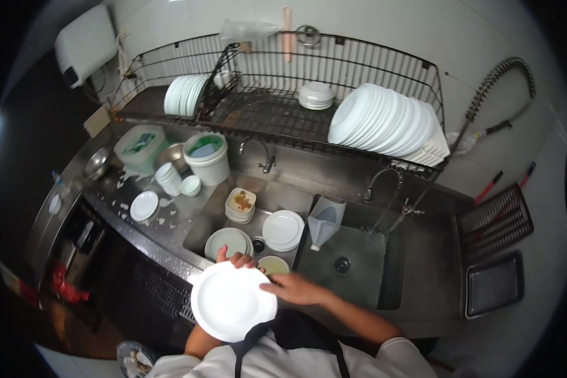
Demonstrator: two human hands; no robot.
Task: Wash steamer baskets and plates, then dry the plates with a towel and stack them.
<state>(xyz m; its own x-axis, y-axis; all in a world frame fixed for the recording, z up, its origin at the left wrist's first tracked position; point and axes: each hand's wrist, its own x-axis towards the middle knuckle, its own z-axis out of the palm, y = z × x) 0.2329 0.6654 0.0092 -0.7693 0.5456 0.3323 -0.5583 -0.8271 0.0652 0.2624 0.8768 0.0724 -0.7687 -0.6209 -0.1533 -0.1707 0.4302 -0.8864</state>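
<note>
- White plate (233, 301): held at the near side of the 2-basin sink (282, 189).
- Left hand (238, 259): grip closed on the plate's far rim.
- Right hand (296, 290): fingers at its right rim; closure indeterminable.

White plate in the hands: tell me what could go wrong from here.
The plate could slip: the left fingers show only at its far rim, and the right fingers only at its right edge. If dropped forward, it might chip against the stacked plates in the sink.
</note>
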